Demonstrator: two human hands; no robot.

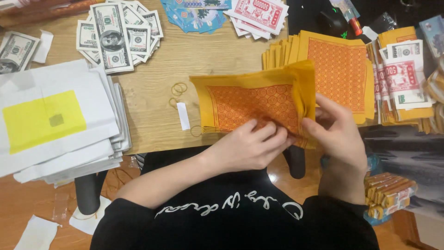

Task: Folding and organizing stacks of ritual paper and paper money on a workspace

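Observation:
A stack of yellow paper sheets with an orange coin pattern (249, 104) lies at the near edge of the wooden table (152, 88), its right end curled upward. My left hand (247, 148) presses on the stack's near edge, fingers bent against the sheets. My right hand (335, 132) grips the folded-up right end of the stack, thumb on top. Both hands touch the same stack.
More yellow patterned sheets (340, 69) are fanned behind. Bundles of mock banknotes lie at the right (407, 74), top middle (259, 14) and top left (118, 34). White sheets with a yellow square (51, 120) sit left. Rubber bands (179, 88) and a white strip (183, 115) lie mid-table.

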